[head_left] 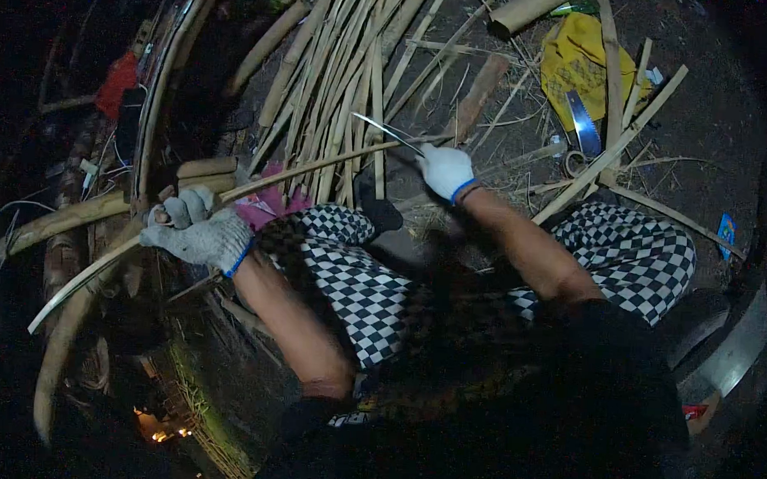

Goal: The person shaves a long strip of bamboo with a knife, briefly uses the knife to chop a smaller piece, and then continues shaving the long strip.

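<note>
1. Your left hand (199,233), in a grey knit glove, is closed around a long, thin strip (310,167) that looks like split wood or bamboo. The fingers wrap over it partway along its length.
2. The strip's long axis runs on a slant across your front: one end hangs out past your left hand, low and to the left, while the other stretches up and to the right, reaching close to your right hand (445,171). It bows gently rather than lying straight.
3. Your right hand, in a pale glove, is clamped on a knife (377,125). The handle is hidden in the grip; the blade points up and to the left, crossing the strip near its far end. You can't tell from this view whether edge and wood actually touch.
4. The left hand is the nearer one, being on the strip itself; the blade sits between your right hand and most of the strip's length. Whether your right fingers also touch the wood is unclear.
5. Beyond the strip lies a pile of similar strips (325,85), and a saw (583,124) rests to the right, against a yellow cloth (567,60).
</note>
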Demonstrator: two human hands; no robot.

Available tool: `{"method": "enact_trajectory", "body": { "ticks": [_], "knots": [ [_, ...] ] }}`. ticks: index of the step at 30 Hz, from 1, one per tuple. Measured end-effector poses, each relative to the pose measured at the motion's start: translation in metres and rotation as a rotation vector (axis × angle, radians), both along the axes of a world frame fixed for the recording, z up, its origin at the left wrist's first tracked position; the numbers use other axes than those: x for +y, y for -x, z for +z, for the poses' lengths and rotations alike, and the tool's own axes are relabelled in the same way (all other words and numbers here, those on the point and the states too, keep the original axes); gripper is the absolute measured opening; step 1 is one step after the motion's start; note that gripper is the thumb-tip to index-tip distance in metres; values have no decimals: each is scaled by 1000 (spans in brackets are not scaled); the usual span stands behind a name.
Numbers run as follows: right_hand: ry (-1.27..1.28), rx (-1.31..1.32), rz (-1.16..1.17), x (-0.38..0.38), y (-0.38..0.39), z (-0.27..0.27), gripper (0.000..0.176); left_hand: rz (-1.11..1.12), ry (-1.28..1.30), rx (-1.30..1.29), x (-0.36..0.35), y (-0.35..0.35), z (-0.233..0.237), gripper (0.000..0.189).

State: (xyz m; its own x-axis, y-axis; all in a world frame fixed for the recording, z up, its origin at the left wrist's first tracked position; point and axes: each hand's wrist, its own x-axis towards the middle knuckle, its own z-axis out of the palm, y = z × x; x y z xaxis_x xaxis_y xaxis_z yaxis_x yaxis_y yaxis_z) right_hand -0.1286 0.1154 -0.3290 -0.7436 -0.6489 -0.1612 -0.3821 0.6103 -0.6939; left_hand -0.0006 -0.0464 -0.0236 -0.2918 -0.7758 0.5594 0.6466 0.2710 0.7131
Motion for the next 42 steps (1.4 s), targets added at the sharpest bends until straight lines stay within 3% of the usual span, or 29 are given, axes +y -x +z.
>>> {"method": "enact_trajectory", "body": {
  "ticks": [2,3,4,6,8,9,10,12,13,16,19,21,25,28,29,31,33,35,37,39,40,42],
  "knots": [
    [-31,-75,56,8,3,-39,27,-16,5,-30,10,5,4,33],
    [-120,-202,-22,0,10,-78,29,146,-8,-40,18,10,3,34],
    [-222,-227,-38,0,17,-68,31,302,-21,-45,20,16,1,35],
    [-178,-159,61,7,22,-30,31,315,6,-69,17,18,4,36],
    [84,52,104,8,12,-29,31,234,-23,-41,24,22,5,38],
    [32,-46,61,2,6,-37,32,384,-81,-41,25,29,4,40],
    [28,-57,69,3,-1,-52,32,392,-84,-51,22,25,2,40],
    [-20,-153,-40,4,5,-89,29,334,-79,-59,0,15,1,40],
    [-153,-211,-123,2,11,-111,28,118,-1,-77,-11,1,-2,40],
    [-184,-159,3,6,26,-119,28,51,-34,-31,-13,-6,-1,39],
    [-132,-141,18,23,15,-129,27,200,-53,-54,-14,2,-2,33],
    [-163,-175,23,37,17,-166,31,296,-16,-69,-8,3,-1,28],
    [-203,-217,-35,35,27,-125,35,398,-66,-112,-25,-15,-6,30],
    [-135,-163,68,39,22,-138,33,394,-81,-58,-33,-24,-9,30],
    [-258,-217,46,36,26,-152,31,565,-93,-108,-20,-11,-9,32],
    [-257,-258,-7,31,32,-165,30,598,-77,-107,-9,-7,-9,32],
    [-234,-339,-32,25,34,-129,26,636,-79,-119,-2,-4,-8,30],
    [-88,-132,240,14,24,-86,22,667,-94,-151,5,-3,-7,28],
    [878,-890,262,6,-2,-85,34,827,-61,-199,15,7,-8,24],
    [30,348,363,-58,-58,-18,30,800,-76,-204,25,18,-8,25],
    [244,37,391,-30,-47,36,21,771,-88,-204,27,16,-7,26],
    [278,-104,379,-8,-41,118,18,676,-60,-199,20,5,-5,31]
  ]
}}
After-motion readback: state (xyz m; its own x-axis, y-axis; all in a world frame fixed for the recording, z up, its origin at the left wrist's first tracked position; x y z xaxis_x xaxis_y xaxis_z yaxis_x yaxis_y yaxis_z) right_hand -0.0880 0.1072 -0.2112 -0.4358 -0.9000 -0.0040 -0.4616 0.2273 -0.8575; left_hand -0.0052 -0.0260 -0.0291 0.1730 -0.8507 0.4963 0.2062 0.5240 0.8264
